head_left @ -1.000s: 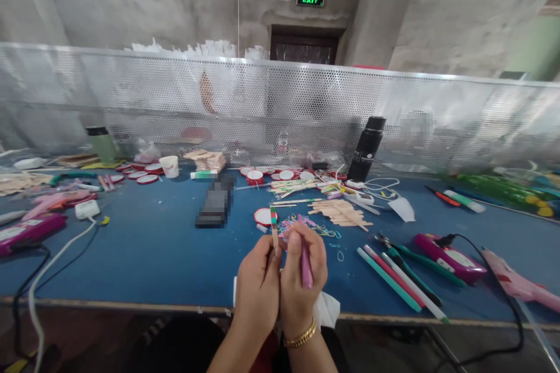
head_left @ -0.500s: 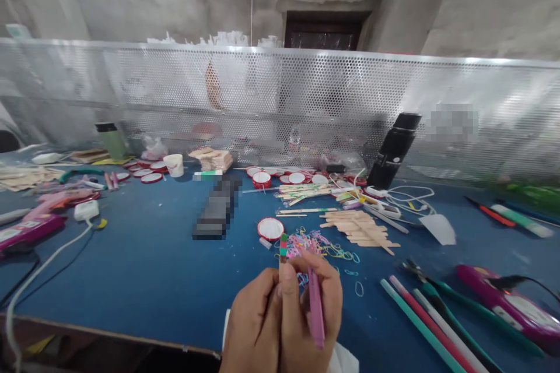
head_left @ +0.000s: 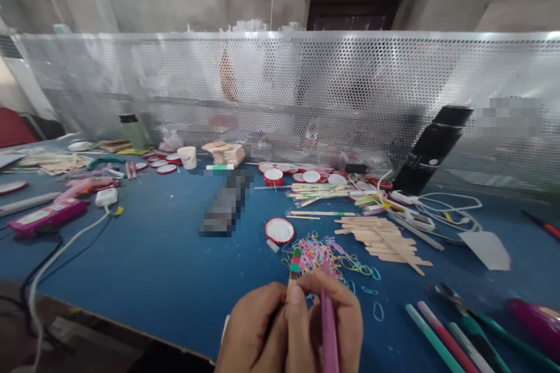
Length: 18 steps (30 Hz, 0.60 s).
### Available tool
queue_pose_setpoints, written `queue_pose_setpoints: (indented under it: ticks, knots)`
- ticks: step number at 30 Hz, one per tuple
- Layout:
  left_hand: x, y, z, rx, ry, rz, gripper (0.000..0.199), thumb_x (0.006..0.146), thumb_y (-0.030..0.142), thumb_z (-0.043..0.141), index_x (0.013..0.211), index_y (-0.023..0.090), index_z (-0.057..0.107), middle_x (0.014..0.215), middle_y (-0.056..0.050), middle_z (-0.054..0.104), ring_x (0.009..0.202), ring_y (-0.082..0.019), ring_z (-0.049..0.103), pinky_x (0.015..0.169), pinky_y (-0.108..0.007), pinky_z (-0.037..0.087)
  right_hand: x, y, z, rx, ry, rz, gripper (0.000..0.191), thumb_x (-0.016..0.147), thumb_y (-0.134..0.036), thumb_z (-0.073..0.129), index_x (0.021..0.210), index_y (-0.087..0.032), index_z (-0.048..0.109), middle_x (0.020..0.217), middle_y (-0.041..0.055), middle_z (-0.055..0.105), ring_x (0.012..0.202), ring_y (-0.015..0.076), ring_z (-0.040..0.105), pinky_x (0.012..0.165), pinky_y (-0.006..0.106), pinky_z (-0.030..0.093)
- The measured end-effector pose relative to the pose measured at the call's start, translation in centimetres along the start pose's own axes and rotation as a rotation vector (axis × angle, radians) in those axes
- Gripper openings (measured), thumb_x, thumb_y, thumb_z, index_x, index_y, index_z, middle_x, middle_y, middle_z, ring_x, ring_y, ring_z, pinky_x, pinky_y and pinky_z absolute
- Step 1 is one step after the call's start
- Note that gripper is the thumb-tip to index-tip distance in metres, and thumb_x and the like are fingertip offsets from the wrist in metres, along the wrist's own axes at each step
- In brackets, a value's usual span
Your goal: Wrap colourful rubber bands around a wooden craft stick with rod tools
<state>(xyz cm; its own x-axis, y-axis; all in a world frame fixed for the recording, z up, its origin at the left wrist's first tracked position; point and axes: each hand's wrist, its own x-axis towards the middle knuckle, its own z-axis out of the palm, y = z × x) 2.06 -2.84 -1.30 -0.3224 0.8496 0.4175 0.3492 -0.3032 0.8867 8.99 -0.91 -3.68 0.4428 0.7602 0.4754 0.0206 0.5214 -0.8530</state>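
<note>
My left hand [head_left: 251, 329] is closed around a wooden craft stick [head_left: 296, 262], its upper end banded in green, red and brown. Close against it, my right hand [head_left: 347, 312] grips a pink pen [head_left: 329, 326] that slants down past the fingers. The right thumb and fingertips also meet the stick, and its lower part is hidden by the hands. Just beyond them lies a heap of coloured rubber bands [head_left: 317, 253]. A small red-rimmed white drum [head_left: 280, 231] rests behind the stick's tip.
Plain craft sticks [head_left: 385, 239] lie at right. Pliers [head_left: 472, 326], coloured tubes [head_left: 431, 335] and a purple glue gun [head_left: 536, 323] are near the right edge. A blurred dark object [head_left: 225, 204] lies mid-table. A perforated metal screen [head_left: 280, 87] stands behind; a white cable [head_left: 65, 262] crosses the left.
The view has shifted, so most table items appear farther right or lower. Both hands stay together on the stick, and the pink pen stands more upright in the right hand.
</note>
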Motion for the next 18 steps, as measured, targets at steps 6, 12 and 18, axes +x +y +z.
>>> queue_pose_setpoints:
  ticks: [6,12,18]
  knots:
    - [0.7,0.7,-0.9,-0.029,-0.252,-0.036,0.04,0.101,0.048,0.057,0.072,0.023,0.066,0.069,-0.005,0.068,0.063,-0.019,0.06,0.06,-0.027,0.05,0.5,-0.8,0.4,-0.052,0.073,-0.051,0.022,0.093,-0.034,0.074,0.111,-0.024,0.066,0.092,0.0028,0.071,0.075,0.0175,0.066,0.066,0.031,0.051]
    - [0.8,0.0,-0.6,-0.057,-0.311,-0.096,0.042,0.102,0.053,0.053,0.074,0.021,0.057,0.074,-0.004,0.067,0.069,-0.018,0.055,0.063,-0.026,0.045,1.1,-1.2,0.8,0.018,0.058,-0.061,0.018,0.094,-0.033,0.071,0.108,-0.024,0.063,0.086,-0.0013,0.068,0.068,0.0137,0.063,0.067,0.03,0.052]
    - [0.9,0.2,-0.6,-0.021,-0.359,-0.081,0.044,0.106,0.052,0.047,0.079,0.02,0.061,0.08,-0.004,0.068,0.07,-0.017,0.055,0.064,-0.026,0.041,1.3,-1.3,1.1,0.022,0.112,-0.031,0.02,0.092,-0.036,0.073,0.107,-0.025,0.064,0.092,-0.0005,0.068,0.079,0.0154,0.066,0.077,0.033,0.054]
